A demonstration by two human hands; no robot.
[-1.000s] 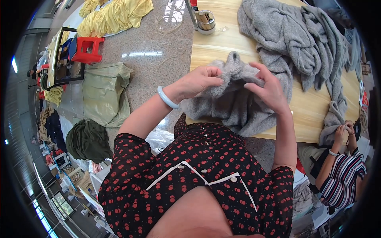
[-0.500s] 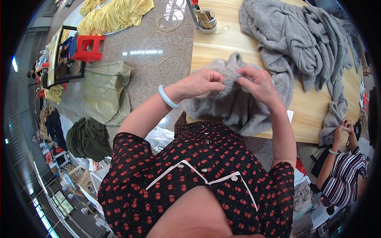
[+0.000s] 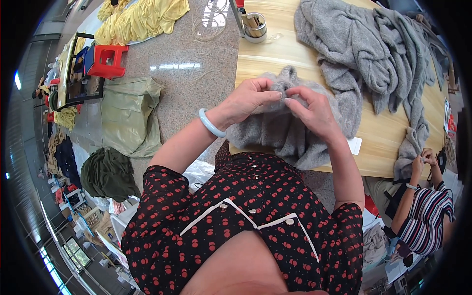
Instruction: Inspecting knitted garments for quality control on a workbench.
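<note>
A fuzzy grey knit garment (image 3: pixel 280 132) lies bunched over the near left edge of the wooden table (image 3: pixel 275 56). My left hand (image 3: pixel 253 100) pinches its upper fold between thumb and fingers, with a pale bracelet on that wrist. Close beside it, my right hand (image 3: pixel 314 112) grips the same fold, thumb and forefinger pressed together. The two sets of fingertips nearly meet. Any small thing between them is too small to make out. Below the hands, the cloth hangs in loose folds.
More grey knitwear (image 3: pixel 354 49) is heaped at the table's far right. A metal cup of tools (image 3: pixel 254 30) stands at the far left corner. On the right, a co-worker (image 3: pixel 423 211) in stripes handles grey cloth. A red stool (image 3: pixel 109 61) and dark green cloth (image 3: pixel 109 172) are on the left.
My hands have come closer together on the fold, the right one shifting left. A white card on the table shows more beside my right forearm.
</note>
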